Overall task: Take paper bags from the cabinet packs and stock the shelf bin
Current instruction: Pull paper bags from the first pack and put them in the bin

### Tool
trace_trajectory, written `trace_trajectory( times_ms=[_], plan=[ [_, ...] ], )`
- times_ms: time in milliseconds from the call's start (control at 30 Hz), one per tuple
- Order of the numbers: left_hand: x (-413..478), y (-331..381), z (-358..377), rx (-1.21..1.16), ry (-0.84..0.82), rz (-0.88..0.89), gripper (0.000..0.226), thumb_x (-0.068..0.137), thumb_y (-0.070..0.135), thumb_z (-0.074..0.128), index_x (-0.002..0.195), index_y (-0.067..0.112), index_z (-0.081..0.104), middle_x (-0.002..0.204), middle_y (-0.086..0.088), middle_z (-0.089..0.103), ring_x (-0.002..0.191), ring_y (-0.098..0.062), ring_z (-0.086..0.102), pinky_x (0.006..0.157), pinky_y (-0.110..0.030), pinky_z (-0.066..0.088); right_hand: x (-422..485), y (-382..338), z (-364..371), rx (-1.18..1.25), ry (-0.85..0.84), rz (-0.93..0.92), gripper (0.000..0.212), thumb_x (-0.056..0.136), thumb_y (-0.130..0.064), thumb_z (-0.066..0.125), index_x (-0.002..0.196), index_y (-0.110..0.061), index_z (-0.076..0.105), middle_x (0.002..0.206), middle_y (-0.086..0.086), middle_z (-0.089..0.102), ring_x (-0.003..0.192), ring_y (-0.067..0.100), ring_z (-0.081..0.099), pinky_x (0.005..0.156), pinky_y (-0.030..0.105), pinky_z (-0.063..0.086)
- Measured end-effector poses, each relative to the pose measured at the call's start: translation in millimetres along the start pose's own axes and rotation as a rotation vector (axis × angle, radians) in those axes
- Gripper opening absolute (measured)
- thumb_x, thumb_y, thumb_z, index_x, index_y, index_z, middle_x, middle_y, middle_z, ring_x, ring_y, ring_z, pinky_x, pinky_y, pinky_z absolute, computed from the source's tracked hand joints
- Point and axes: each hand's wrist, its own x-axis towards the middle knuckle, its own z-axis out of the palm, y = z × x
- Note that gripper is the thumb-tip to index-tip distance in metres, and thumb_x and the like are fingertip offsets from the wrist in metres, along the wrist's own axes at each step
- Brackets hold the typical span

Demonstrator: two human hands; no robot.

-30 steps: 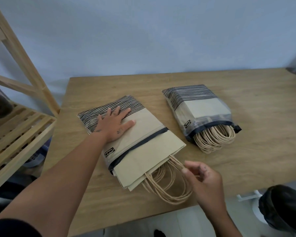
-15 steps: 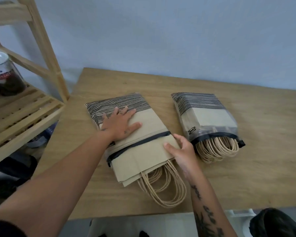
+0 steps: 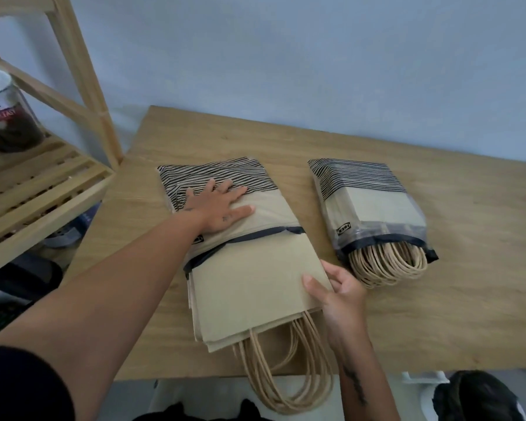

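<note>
Light wooden table (image 3: 438,314): my flat, released left grip (image 3: 217,205) pins the striped plastic pack (image 3: 201,177); right grip (image 3: 336,288) pinches the tan paper bags (image 3: 249,284), apparently mid-extraction; next, pull steadily.

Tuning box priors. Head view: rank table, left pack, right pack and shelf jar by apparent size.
1. table
2. left pack, counting the bags sticking out of it
3. right pack
4. shelf jar, cropped at the frame edge, so its full size is unknown
</note>
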Motion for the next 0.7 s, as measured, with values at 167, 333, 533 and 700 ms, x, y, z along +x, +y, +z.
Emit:
trace_trajectory(
  times_ms=[167, 333, 533, 700],
  plan=[
    [6, -2, 0, 0.003, -0.022, 0.037, 0.066, 0.088, 0.068, 0.022, 0.147, 0.043, 0.007, 0.16, 0.008, -0.005, 0.147, -0.027, -0.008, 0.11, -0.064, -0.004, -28, 10, -21, 0.007, -0.071, 0.031, 0.031, 0.074, 0.001, 0.071, 0.097, -0.017, 0.06, 0.084, 0.002, 0.074, 0.071, 0.01, 0.071, 0.06, 0.022, 0.056],
    [18, -6, -14, 0.039, -0.063, 0.105, 0.064, 0.09, 0.064, 0.024, 0.148, 0.041, 0.007, 0.16, 0.007, -0.005, 0.147, -0.025, -0.009, 0.111, -0.063, -0.005, -17, 6, -12, -0.027, -0.239, 0.098, 0.034, 0.08, -0.011, 0.067, 0.11, -0.019, 0.054, 0.105, 0.005, 0.07, 0.095, 0.021, 0.067, 0.074, 0.029, 0.055],
    [22, -2, -28, 0.274, 0.248, 0.101, 0.066, 0.089, 0.063, 0.032, 0.148, 0.036, 0.016, 0.16, 0.003, 0.008, 0.148, -0.024, 0.003, 0.115, -0.057, 0.002, 5, -1, 30, 0.076, -0.257, 0.091, 0.051, 0.076, -0.003, 0.07, 0.12, -0.016, 0.048, 0.106, 0.004, 0.067, 0.091, 0.02, 0.067, 0.076, 0.032, 0.057],
    [-15, 8, -14, 0.137, 0.333, -0.016, 0.054, 0.091, 0.061, 0.031, 0.141, 0.041, 0.032, 0.16, 0.003, 0.012, 0.148, -0.027, 0.001, 0.113, -0.06, -0.001, 13, 7, 38, 0.13, -0.249, 0.18, 0.057, 0.074, -0.002, 0.072, 0.122, -0.015, 0.045, 0.112, 0.01, 0.066, 0.097, 0.029, 0.066, 0.084, 0.045, 0.054]
  ],
)
